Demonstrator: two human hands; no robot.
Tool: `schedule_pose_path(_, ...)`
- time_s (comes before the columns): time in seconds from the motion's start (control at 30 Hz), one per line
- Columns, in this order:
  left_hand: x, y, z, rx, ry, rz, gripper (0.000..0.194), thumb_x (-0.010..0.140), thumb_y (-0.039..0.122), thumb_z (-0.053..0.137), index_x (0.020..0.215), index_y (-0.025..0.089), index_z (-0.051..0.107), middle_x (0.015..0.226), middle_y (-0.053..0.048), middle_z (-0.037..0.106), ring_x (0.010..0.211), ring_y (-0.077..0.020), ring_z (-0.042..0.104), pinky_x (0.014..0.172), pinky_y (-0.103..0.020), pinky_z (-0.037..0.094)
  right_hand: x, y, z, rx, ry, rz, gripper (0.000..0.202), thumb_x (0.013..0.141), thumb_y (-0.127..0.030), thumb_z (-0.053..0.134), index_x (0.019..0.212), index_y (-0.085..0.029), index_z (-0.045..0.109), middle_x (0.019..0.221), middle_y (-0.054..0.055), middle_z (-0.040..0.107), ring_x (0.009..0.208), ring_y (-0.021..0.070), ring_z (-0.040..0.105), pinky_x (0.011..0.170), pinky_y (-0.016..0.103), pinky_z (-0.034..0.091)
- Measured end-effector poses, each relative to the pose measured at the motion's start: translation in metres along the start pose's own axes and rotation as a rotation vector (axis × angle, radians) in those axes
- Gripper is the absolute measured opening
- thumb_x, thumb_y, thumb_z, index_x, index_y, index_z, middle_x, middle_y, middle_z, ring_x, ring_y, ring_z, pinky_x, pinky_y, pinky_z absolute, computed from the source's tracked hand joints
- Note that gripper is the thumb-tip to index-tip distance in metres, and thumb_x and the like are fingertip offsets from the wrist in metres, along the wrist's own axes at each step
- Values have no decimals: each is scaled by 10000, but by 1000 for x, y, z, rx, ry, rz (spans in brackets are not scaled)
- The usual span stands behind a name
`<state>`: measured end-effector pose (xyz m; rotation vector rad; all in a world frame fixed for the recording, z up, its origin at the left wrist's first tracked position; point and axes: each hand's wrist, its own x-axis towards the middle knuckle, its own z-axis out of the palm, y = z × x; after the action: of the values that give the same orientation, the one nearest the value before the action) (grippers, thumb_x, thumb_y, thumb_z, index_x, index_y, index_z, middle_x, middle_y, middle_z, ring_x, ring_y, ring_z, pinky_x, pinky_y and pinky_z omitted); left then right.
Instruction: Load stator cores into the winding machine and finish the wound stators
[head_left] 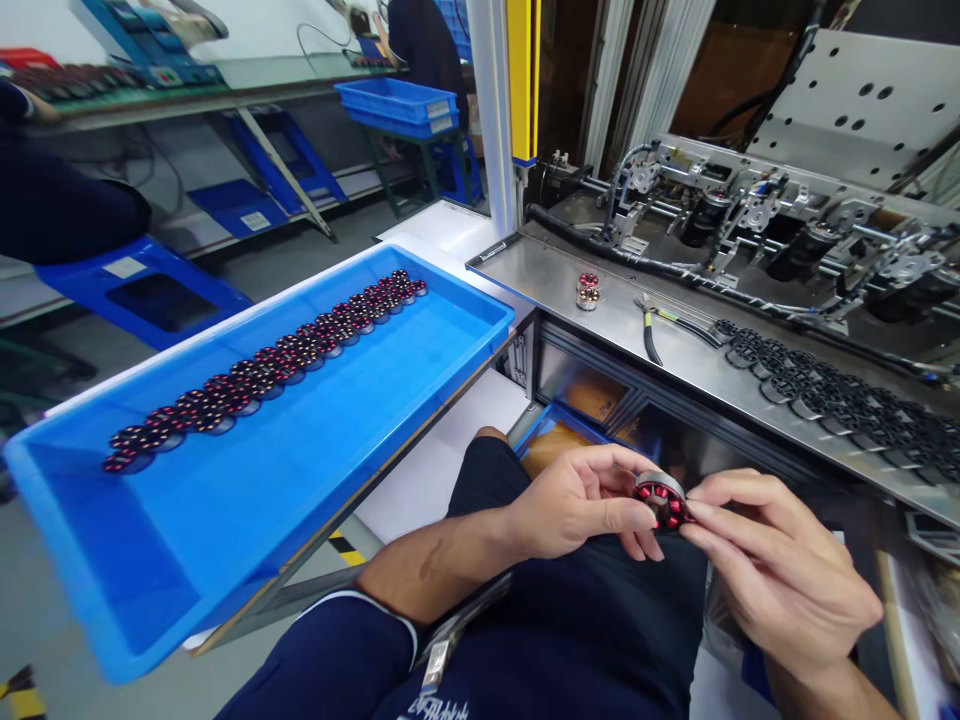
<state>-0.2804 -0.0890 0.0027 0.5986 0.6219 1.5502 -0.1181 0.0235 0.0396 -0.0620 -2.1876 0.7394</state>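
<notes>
Above my lap, my left hand [592, 505] grips a motor stator [660, 500] between thumb and fingers. The part is round, with a grey rim and dark red windings facing me. From the other side, my right hand [780, 560] pinches its right edge with thumb and fingertips. Whether a wire end lies in that pinch is too small to tell. Two more stators [589, 292] with red windings stand close together on the metal bench top. Wire cutters [664, 325] with green-and-black handles lie beside them, spread apart.
A blue tray [300, 540] on my left bears rows of red-wound stators [262, 372]. Many black round parts [832, 395] line the bench at right. Behind them stands a machine [757, 215] with a yellow post [523, 80] at its left. Co-workers sit at a far bench.
</notes>
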Motion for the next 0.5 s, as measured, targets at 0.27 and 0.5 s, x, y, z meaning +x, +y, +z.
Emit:
schedule_pose_path(0.27,-1,3,-4,-47,-10,272,616,467,117,969,982,185,637,1157,-66,712,1063,-214,716,937,-354,551,10,-12,0,-128,-3,38,213,838,6,672,959,-169,665,841,28,657,742,120,638,632,248,516)
schedule_pose_path(0.5,11,-1,-9,-45,-345,-220,673,763,748,621,951,105,682,808,-114,733,873,-291,751,735,-380,587,19,-8,-20,-71,-269,-61,130,892,-130,648,994,-193,700,904,46,716,776,144,700,654,219,557)
